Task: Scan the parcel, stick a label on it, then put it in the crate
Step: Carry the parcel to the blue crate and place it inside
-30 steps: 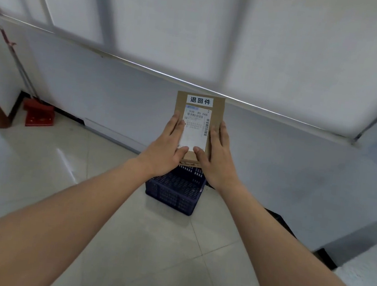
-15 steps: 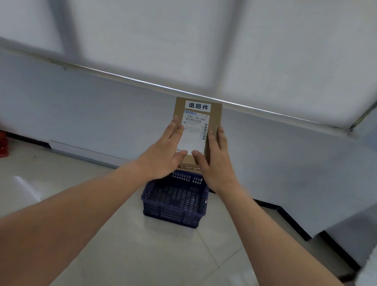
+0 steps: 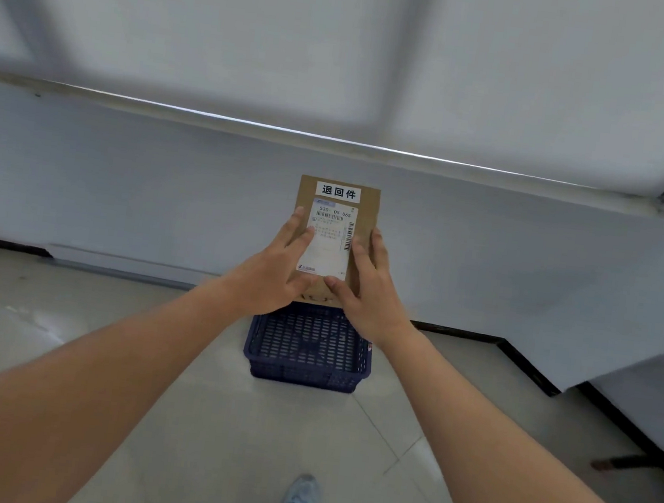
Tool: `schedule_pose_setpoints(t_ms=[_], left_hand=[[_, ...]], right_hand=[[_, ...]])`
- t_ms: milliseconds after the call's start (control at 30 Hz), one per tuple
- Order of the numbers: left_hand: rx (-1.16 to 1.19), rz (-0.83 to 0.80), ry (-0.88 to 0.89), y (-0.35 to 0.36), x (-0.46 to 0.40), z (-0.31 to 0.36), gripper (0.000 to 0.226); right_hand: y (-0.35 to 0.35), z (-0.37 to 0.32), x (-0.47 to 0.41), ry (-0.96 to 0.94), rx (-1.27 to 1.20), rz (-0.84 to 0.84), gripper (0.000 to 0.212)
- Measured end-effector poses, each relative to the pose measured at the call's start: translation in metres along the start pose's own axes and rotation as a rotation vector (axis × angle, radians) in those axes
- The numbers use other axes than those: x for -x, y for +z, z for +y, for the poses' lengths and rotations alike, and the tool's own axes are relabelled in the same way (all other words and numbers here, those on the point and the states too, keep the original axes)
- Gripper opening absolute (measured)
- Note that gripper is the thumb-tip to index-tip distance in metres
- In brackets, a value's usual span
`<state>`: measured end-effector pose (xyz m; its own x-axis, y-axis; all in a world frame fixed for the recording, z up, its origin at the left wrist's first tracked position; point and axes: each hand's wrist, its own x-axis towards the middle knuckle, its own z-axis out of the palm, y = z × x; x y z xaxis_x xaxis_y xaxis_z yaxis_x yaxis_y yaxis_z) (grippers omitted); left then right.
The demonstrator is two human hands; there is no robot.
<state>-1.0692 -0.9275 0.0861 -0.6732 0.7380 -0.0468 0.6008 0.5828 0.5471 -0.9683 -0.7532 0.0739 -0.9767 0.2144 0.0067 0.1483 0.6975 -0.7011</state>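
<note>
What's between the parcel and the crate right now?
Nothing visible. Both hands, left and right, hold the parcel above the blue crate, which sits open on the floor and looks empty.

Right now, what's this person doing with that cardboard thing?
A person is holding a flat brown parcel out in front with both hands, the left hand and right hand gripping its lower sides. It already carries a white shipping label and a smaller white sticker near the top. A dark blue crate sits on the tiled floor below. The parcel isn't in the crate yet.
</note>
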Motion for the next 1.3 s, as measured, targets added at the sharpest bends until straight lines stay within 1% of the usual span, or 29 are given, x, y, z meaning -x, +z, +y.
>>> schedule_pose_setpoints(t_ms=[167,300,567,733,833,967,1100,1300], left_hand=[[0.005,-0.094,-0.044,0.023,-0.05,-0.044,0.092],[0.033,-0.143,-0.075,0.036,-0.08,-0.073,0.093],[0.104,-0.268,-0.153,0.059,-0.113,-0.131,0.096],[0.15,-0.311,-0.144,0.079,-0.138,-0.177,0.096],[0.16,-0.338,-0.126,0.099,-0.153,-0.211,0.096],[0.185,-0.386,-0.11,0.131,-0.164,-0.252,0.093],[0.171,-0.423,-0.133,0.173,-0.174,-0.29,0.092],[0.145,-0.4,-0.102,0.257,-0.196,-0.357,0.093]], right_hand=[[0.023,0.046,-0.053,0.059,-0.048,-0.095,0.086],[0.043,0.074,-0.089,0.071,-0.064,-0.14,0.087],[0.083,0.102,-0.126,0.148,-0.121,-0.206,0.087],[0.118,0.122,-0.152,0.203,-0.167,-0.165,0.087],[0.152,0.143,-0.167,0.24,-0.172,-0.128,0.09],[0.195,0.172,-0.174,0.315,-0.176,-0.124,0.095],[0.241,0.206,-0.182,0.355,-0.18,-0.121,0.098],[0.32,0.274,-0.198,0.402,-0.216,-0.099,0.098]])
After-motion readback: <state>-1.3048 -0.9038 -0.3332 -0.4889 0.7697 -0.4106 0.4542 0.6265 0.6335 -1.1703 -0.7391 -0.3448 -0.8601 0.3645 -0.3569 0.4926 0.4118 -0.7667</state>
